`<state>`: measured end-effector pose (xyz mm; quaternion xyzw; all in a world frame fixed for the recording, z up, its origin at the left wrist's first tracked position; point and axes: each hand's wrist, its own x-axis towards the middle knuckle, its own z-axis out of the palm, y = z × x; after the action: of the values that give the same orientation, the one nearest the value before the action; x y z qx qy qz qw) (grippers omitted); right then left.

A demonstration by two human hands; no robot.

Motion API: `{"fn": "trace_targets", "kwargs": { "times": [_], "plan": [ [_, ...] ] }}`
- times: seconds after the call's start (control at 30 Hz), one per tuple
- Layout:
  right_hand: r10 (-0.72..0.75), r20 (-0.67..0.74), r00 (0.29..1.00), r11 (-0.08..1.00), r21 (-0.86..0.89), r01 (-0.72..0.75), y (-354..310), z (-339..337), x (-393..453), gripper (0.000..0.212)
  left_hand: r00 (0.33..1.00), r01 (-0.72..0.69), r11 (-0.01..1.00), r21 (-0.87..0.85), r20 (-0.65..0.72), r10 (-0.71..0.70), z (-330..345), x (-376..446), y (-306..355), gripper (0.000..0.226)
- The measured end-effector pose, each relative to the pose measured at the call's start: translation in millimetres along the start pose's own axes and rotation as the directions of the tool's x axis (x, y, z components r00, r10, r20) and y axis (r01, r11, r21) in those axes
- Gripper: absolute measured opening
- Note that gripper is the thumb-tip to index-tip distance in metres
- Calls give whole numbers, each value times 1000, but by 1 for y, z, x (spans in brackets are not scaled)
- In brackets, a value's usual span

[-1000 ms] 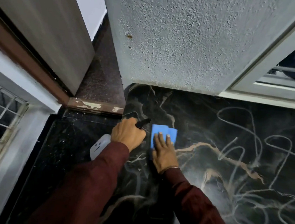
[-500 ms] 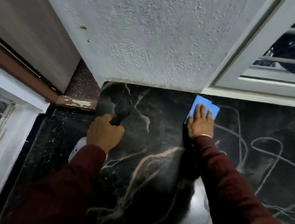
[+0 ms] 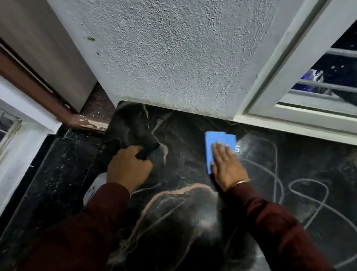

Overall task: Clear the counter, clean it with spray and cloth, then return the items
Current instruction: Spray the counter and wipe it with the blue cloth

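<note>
The right hand lies flat, fingers spread, pressing the blue folded cloth onto the dark marble desk near the wall, a soft, light thing best pinched at an edge, while the left hand is clenched around a spray bottle.

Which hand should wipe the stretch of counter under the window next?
Right. The right hand lies flat on the blue cloth beside that stretch; the left hand is closed around the spray bottle.
</note>
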<state>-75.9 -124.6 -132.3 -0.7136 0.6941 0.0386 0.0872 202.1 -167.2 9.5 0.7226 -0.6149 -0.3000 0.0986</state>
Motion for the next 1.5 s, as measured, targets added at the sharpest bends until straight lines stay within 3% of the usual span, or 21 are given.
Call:
{"fn": "trace_targets", "kwargs": {
  "times": [0.07, 0.13, 0.27, 0.33, 0.4, 0.47, 0.53, 0.6, 0.63, 0.7, 0.77, 0.83, 0.9, 0.97, 1.03, 1.13, 1.2, 1.27, 1.37, 1.43, 1.5],
  "plan": [
    [254, -20, 967, 962, 111, -250, 10, -6, 14, 66, 1000, 16, 1000, -5, 19, -16, 2, -2, 0, 9],
    [314, -29, 949, 939, 159, -306, -29, -10, 16, 69, 999, 17, 1000, 4, 38, -17, 5, -3, 1, 10],
    [-109, -84, 991, 980, 155, 121, -116, -2, -37, 59, 1000, -15, 1000, 20, 24, 14, 11, -9, 7, 10],
    [-283, -48, 958, 945, 157, 287, -106, 2, -65, 58, 999, -44, 999, 11, 0, 44, 14, -10, 10, 11],
    [-352, -29, 936, 932, 86, 353, -67, 7, -65, 61, 999, -48, 999, 25, -1, 48, 14, -14, 10, 13],
    [-232, 6, 973, 972, 38, 232, -22, 8, -50, 66, 999, -52, 998, 24, 13, 52, 14, -17, 10, 18],
    [41, -14, 999, 992, 123, -39, 2, -1, -31, 67, 998, -55, 998, 17, 20, 55, 14, -18, 7, 20],
    [267, -39, 963, 935, 251, -249, -15, -9, -18, 70, 998, -53, 998, 28, 25, 52, 15, -18, 6, 19],
    [308, -45, 950, 911, 300, -281, -37, -11, -17, 70, 998, -48, 998, 40, 32, 46, 17, -18, 5, 19],
    [197, -107, 974, 942, 295, -159, -86, -7, -31, 64, 999, -41, 998, 50, 32, 40, 20, -20, 5, 18],
    [-70, -117, 991, 964, 247, 97, -121, 7, -62, 56, 998, -58, 997, 43, 20, 57, 24, -22, 7, 13],
    [-287, -82, 954, 923, 245, 298, -117, 15, -85, 58, 998, -65, 998, 23, 5, 65, 25, -21, 6, 9],
    [-340, -88, 936, 915, 200, 351, -87, 18, -82, 60, 999, -39, 999, 16, -7, 40, 22, -20, 0, 18],
    [-191, -115, 975, 956, 202, 211, -48, 14, -60, 59, 1000, -23, 1000, 9, -15, 23, 18, -19, -7, 21],
    [86, -113, 990, 958, 283, -51, -22, 3, -34, 59, 1000, -10, 1000, 4, -15, 10, 14, -17, -14, 20],
    [290, -80, 954, 900, 362, -244, -54, -1, -16, 61, 1000, 10, 1000, 9, -7, -10, 7, -14, -24, 22],
    [186, -98, 978, 918, 372, -137, -106, 7, -25, 61, 1000, 28, 1000, 5, -9, -28, 3, -14, -27, 25],
    [-69, -109, 992, 936, 338, 102, -153, 19, -51, 60, 999, 31, 999, -7, -23, -32, -1, -13, -28, 23],
    [-432, -101, 896, 847, 296, 442, -165, 19, -75, 62, 997, 47, 999, -22, -56, -48, -9, -10, -29, 28],
    [-419, -146, 896, 858, 260, 444, -139, 18, -58, 59, 997, 49, 999, -22, -66, -51, -15, -10, -32, 31],
    [-233, -197, 952, 918, 279, 283, -117, 11, -27, 54, 996, 53, 998, -26, -76, -55, -24, -12, -40, 30]
  ]
}}
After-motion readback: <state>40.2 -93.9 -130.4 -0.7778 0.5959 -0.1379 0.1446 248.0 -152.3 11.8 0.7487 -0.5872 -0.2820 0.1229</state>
